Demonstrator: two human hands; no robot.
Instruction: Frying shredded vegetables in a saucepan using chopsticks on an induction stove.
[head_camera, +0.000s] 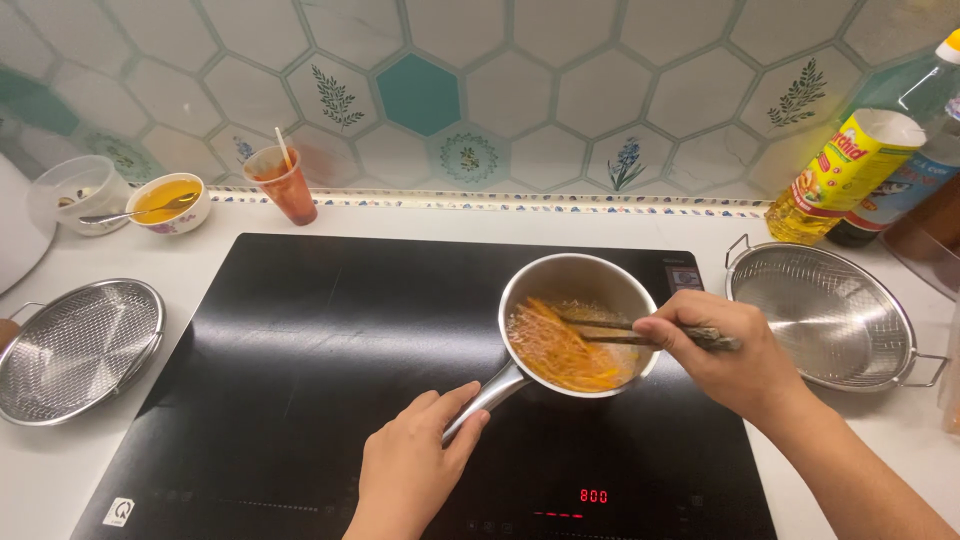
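Observation:
A small steel saucepan (600, 272) stands on the right half of a black induction hob (300, 340). Orange strips bubble in liquid inside it. My left hand (415, 460) grips the pan's steel handle (490, 395) near the hob's front. My right hand (725, 355) holds a pair of wooden chopsticks (610, 332) whose tips reach into the orange strips.
A steel mesh strainer (75, 350) lies left of the hob, and a steel colander bowl (830, 315) sits at the right. At the back left are a clear bowl (80, 190), a bowl of orange liquid with a spoon (165, 203) and an orange cup (285, 185). Oil bottles (850, 170) stand back right.

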